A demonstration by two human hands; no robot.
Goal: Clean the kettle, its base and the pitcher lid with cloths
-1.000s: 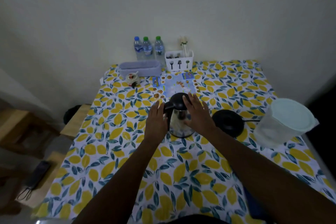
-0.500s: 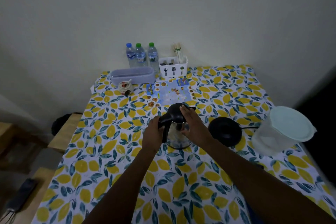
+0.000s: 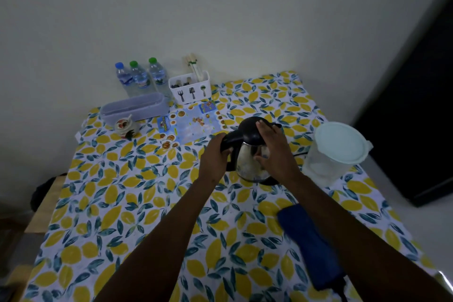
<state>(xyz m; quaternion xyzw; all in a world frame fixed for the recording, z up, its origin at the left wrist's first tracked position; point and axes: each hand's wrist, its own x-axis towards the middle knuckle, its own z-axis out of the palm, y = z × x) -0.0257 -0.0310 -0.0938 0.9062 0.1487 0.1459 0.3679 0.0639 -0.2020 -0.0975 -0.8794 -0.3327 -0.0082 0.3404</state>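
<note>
Between the two hands stood the kettle [image 3: 250,152], upright. Her left hand [image 3: 215,154] gripped its black handle; her right hand [image 3: 272,152] lay flat on its side and lid, fingers spread. Under it, the black base [image 3: 269,181] peeked out. Nearest her right arm lay the blue cloth [image 3: 308,245], untouched; the pitcher lid [image 3: 340,142] sat farther right.
</note>
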